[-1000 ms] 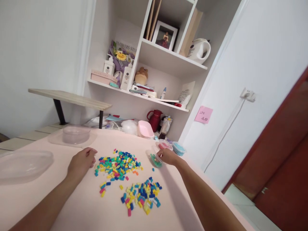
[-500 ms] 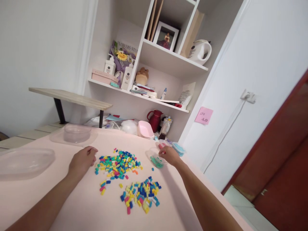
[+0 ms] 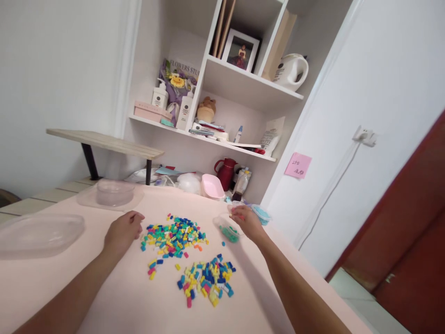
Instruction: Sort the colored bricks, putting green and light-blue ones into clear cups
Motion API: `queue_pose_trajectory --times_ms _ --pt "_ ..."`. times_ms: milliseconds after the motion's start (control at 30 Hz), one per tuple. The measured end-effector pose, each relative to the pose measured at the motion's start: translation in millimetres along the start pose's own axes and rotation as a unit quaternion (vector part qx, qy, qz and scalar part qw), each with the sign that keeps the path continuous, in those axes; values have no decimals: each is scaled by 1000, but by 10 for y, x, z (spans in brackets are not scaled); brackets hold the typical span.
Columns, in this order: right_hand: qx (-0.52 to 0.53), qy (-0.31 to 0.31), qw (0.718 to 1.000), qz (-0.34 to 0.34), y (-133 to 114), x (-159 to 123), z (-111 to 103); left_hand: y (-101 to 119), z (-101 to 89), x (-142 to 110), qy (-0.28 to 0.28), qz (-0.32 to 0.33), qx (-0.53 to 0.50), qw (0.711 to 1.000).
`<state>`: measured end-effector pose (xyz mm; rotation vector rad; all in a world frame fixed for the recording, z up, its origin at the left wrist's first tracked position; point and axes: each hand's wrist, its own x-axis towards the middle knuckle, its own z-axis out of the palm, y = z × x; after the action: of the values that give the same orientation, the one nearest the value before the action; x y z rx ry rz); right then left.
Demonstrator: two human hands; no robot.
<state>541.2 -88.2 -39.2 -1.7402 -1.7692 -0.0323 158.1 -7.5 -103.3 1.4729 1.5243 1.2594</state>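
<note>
Head view: the left hand (image 3: 124, 233) rests low over the pink tabletop (image 3: 135, 297), just beside the larger pile of small coloured pieces (image 3: 175, 236). Its fingers are loosely curled inward; the palm is hidden, so whether it has hold of anything cannot be told. The right hand (image 3: 246, 221) is near the tabletop's far right corner, fingers bent and tips drawn close together over the rim area between two small tubs. A tiny pale spot shows at the fingertips, too small to tell whether it is a held piece.

The green-piece tub (image 3: 229, 233) lies just on the near side of this hand, its clear walls hard to make out. The red-piece tub (image 3: 237, 204) is largely covered by the fingers, and the blue-piece tub (image 3: 261, 215) stands beyond the wrist, by the right edge. The smaller pile (image 3: 208, 278) lies nearer the tabletop's near edge, which is out of frame.

Toward the far left corner is a clear round container (image 3: 114, 192); nearer, a clear shallow piece (image 3: 41, 232) is cut off by the frame, its outline faint. Both forearms run out at the bottom.
</note>
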Motion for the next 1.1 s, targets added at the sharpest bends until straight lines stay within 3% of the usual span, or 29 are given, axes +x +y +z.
queue_pose_trajectory --times_ms 100,233,367,533,700,833,1100 --pt "12 -23 998 -51 -267 -124 64 -12 0 11 2 8 12 1000" --pt "4 -135 986 -98 -582 -339 195 -14 6 16 4 12 19 1000" --pt "5 -224 968 -117 -732 -460 254 -4 15 12 2 15 20 1000" --pt "10 -217 964 -152 -899 -463 312 18 12 -9 3 17 27 999" --pt "17 -210 953 -217 -1118 -485 577 55 -2 -37 2 20 35 999" --pt "-31 -193 961 -197 -1177 -497 713 59 2 -31 1 20 39 999" --pt "-16 -164 976 -144 -966 -518 654 68 9 -34 -1 19 44 999"
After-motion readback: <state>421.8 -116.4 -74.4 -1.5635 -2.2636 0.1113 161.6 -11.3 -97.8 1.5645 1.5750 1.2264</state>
